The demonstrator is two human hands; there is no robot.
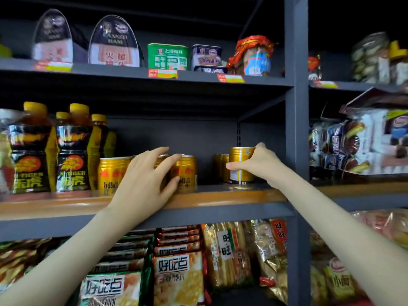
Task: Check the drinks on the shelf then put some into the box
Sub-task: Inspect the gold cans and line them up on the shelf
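Gold Red Bull cans stand in a row on the middle shelf (220,197). My left hand (145,180) reaches over a can in the row, fingers spread across its top and thumb against the neighbouring can (187,173); that can is mostly hidden by the hand. Another Red Bull can (110,175) stands to the left of it. My right hand (258,164) grips a separate gold can (239,164) near the right upright, thumb on its front and fingers round its back. Another gold can (219,168) stands just behind it. No box is in view.
Yellow-capped Hi-Tiger bottles (33,151) fill the shelf's left end. Tinned meat and jars sit on the upper shelf (198,76). Snack bags (176,272) crowd the shelf below. A grey upright post (297,107) divides this bay from one at the right.
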